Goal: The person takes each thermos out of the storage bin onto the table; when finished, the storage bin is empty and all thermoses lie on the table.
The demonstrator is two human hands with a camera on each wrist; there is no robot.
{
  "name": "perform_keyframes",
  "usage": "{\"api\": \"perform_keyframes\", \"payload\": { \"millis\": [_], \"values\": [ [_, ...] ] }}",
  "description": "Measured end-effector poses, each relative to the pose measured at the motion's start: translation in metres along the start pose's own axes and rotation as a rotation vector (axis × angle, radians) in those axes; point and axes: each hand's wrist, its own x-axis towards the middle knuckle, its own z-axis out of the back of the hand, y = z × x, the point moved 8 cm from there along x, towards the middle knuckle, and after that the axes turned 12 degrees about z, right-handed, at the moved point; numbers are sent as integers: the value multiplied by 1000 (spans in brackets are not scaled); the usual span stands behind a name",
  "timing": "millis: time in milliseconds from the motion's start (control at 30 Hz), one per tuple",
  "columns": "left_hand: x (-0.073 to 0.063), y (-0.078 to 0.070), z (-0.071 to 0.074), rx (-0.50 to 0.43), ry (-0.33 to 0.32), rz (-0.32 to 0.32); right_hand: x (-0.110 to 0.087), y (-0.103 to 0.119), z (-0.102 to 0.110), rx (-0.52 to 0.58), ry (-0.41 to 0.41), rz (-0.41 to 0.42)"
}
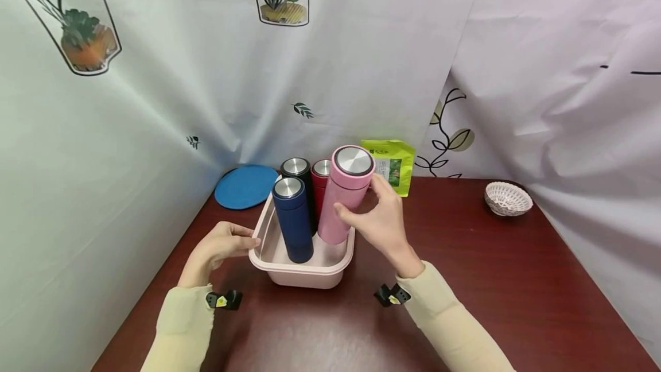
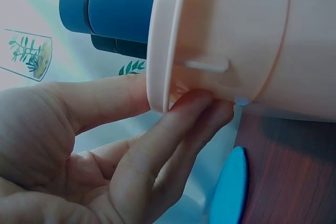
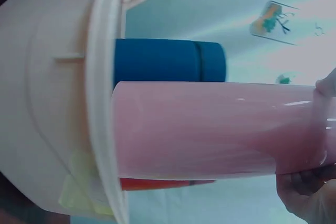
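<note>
My right hand (image 1: 381,217) grips a pink thermos bottle (image 1: 341,211) with a silver lid, thumb in front and fingers round its far side. The bottle is tilted, its base at the opening of a pale pink plastic basin (image 1: 304,277). Inside the basin a dark blue thermos (image 1: 295,225) stands in front, with a black thermos (image 1: 304,182) and a red thermos (image 1: 320,182) behind. My left hand (image 1: 219,245) pinches the basin's left rim; in the left wrist view the thumb (image 2: 113,100) lies on the rim and fingers (image 2: 163,145) press below it.
A blue round mat (image 1: 247,186) lies at the back left. Behind the bottles a green packet (image 1: 395,168) leans against the curtain (image 1: 330,85). A white woven bowl (image 1: 508,198) sits at the far right of the dark red table (image 1: 480,280).
</note>
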Motion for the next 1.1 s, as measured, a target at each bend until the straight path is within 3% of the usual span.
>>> {"api": "perform_keyframes", "payload": {
  "millis": [167, 633, 767, 1000, 1100],
  "values": [
    [2, 1, -1, -8, 6, 7, 8, 4, 14, 62, -40, -2],
    [1, -1, 0, -8, 13, 0, 25, 46, 45, 13, -47, 37],
    [1, 0, 0, -14, 7, 5, 23, 38, 47, 12, -45, 28],
    [2, 2, -1, -17, 3, 2, 14, -11, 52, -40, -68, -7],
    [2, 1, -1, -14, 18, -14, 12, -21, 54, -100, -67, -15]
  ]
}}
